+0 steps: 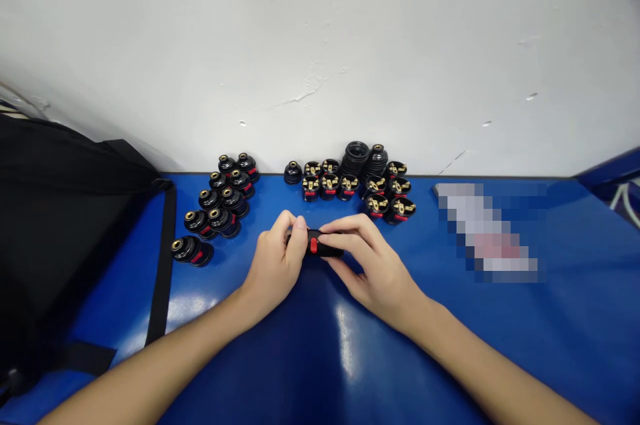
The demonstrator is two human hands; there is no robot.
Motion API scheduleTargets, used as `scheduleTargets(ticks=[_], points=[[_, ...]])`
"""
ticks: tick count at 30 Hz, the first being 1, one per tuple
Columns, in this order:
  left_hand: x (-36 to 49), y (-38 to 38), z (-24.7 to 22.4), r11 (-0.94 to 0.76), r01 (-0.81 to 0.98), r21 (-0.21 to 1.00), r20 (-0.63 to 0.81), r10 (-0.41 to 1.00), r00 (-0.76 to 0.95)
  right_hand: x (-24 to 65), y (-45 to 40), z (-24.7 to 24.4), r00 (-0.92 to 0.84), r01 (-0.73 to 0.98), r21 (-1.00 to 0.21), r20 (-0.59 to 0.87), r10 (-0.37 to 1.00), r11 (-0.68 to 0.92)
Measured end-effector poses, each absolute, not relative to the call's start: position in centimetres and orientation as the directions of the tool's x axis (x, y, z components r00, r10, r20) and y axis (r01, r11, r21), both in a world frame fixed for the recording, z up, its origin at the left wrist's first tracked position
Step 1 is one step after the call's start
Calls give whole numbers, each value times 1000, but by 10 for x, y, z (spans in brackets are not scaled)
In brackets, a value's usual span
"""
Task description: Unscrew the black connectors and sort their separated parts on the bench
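Note:
Between my hands, just above the blue table, lies a black lamp socket (331,252) with a red switch (313,246) on its side. My left hand (274,257) is closed on its left end, the thumb pressed along it. Bent fingers of my right hand (373,263) grip the right end. The fingers hide much of both ends. Beyond them stand several open socket bodies (329,186) with brass contacts on top. Nearest my left hand, several capped sockets (223,222) with brass collars form a loose double row.
A lone black cap (293,173), a stack of threaded rings (355,157) and a stack of caps (377,159) stand near the white wall (320,45). A black bag (65,211) with straps covers the left side. A blurred-out flat object (487,231) lies right on the blue table (425,371).

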State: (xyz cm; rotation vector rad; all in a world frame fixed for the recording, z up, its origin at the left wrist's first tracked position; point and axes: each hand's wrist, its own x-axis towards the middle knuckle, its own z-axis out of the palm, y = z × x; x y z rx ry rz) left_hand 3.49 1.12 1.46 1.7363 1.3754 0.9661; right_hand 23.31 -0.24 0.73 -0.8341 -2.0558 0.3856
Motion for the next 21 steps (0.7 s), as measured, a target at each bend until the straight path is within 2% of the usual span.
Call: scheduleTargets(ticks=[3, 7, 11, 14, 19, 21], points=[[36, 9, 16, -214, 413, 885, 137, 968, 209, 233, -5, 6, -420, 454, -558, 553, 720, 694], [36, 8, 15, -281, 362, 889, 181, 941, 286, 230, -8, 9, -437, 440, -669, 423, 794, 599], [35, 9, 15, -295, 374, 879, 193, 938, 287, 230, -7, 15, -475, 424, -741, 308, 824, 521], [35, 9, 16, -270, 413, 870, 173, 951, 257, 233, -3, 14, -486, 452, -692, 338, 806, 563], [35, 11, 16, -129, 435, 891, 73, 987, 144, 240, 2, 9, -486, 506, -515, 492, 722, 691], [33, 14, 18, -99, 429, 898, 55, 992, 112, 241, 1, 10, -441, 528, -507, 521, 730, 681]])
